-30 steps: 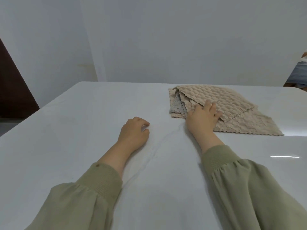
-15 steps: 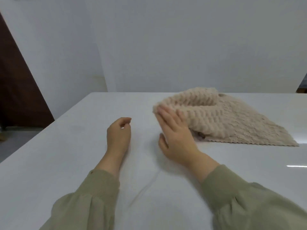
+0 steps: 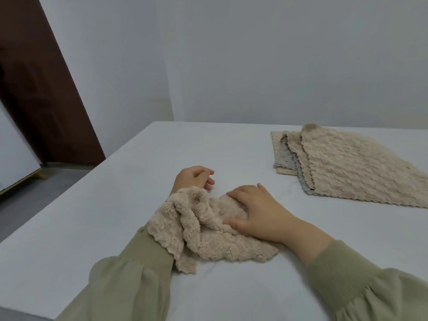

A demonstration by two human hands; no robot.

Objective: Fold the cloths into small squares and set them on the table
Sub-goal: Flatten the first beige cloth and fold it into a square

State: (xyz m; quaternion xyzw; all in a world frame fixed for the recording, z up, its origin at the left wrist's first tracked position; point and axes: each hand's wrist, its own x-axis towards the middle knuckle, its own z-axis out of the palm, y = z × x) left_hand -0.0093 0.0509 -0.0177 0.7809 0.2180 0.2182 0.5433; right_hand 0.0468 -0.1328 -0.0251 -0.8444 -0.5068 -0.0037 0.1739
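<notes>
- Your L hand (image 3: 193, 179) rests on the table (image 3: 92, 223) near centre of view. Fingers loosely curled w/ nothing in them, tips down on the top.
- Your R hand (image 3: 259, 215) lies palm-down on the cloth (image 3: 208, 239). Fingers nearly straight & pointing left, thumb pressed onto the pile. It's a flat press, not closed round the fabric; no pinch visible.
- Cloth: beige, fluffy, scalloped edge, crumpled, not folded. It sits on the table right in front of you, btw both forearms. Its left part is draped up over your L wrist & the cuff of the L sleeve (image 3: 129, 274); its right part is under your R palm.
- L fingers are clear of the cloth, just beyond its far edge.
- Stack (image 3: 347, 167): more cloths lie flat & fanned at the far right of the table, well apart from both hands. Mostly beige, w/ one grey cloth (image 3: 283, 156) showing btw layers. Right end runs out of frame.
- Door (image 3: 34, 89): dark brown, far left, past the table edge.
</notes>
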